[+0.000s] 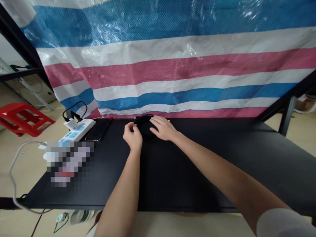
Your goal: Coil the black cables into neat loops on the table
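Observation:
A coiled black cable (pixel 144 117) lies near the back of the black shelf top (pixel 172 177), its lower part hard to tell from the dark surface. My left hand (pixel 133 135) is closed at the coil's left side, thumb and fingers pinching the cable. At the right side, my right hand (pixel 163 127) rests against the coil with its fingers stretched out and slightly apart. A small light-coloured tip shows just beyond the right hand, and I cannot tell what it belongs to.
A white power strip (pixel 81 129) with plugs and a dark phone (pixel 99 129) lie to the left, beside a blurred-out patch. Striped plastic sheeting (pixel 172 69) hangs behind the shelf. A red stool (pixel 23 119) stands on the floor. A white cord (pixel 14 184) loops over the left edge.

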The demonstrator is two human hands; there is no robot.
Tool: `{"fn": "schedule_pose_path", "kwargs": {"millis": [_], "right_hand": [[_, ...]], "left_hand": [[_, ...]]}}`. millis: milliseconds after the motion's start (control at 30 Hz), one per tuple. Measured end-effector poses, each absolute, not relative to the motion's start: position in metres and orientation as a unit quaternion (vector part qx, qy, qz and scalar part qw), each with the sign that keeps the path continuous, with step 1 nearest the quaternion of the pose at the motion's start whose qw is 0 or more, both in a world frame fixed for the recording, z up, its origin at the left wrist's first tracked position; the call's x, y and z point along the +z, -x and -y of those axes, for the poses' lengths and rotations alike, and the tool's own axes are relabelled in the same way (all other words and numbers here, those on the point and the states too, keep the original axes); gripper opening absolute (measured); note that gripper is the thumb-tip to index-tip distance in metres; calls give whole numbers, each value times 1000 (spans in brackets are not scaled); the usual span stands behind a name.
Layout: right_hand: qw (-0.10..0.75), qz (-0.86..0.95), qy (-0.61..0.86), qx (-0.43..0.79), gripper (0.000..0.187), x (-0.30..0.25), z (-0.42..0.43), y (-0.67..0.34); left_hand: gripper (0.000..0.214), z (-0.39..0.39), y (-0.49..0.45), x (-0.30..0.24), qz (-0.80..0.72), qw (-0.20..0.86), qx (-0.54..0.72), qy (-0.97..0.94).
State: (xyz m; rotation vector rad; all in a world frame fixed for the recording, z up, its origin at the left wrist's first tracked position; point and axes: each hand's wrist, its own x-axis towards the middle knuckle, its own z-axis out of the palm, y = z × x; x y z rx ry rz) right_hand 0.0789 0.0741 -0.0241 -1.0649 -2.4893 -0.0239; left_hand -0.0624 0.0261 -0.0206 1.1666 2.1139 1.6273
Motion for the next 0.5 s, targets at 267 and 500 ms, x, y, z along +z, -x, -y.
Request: {"fn": "schedule_pose_path", "kwargs": {"millis": [267,500], "right_hand": [[174,921,347,-9,44,-38,-54,-63],[160,901,403,13,46,-33,-55,-67]], "left_hand": [[18,-28,71,-21,-751,86,594,-274],[22,-29,76,-23,-772,221,508,-310]]}}
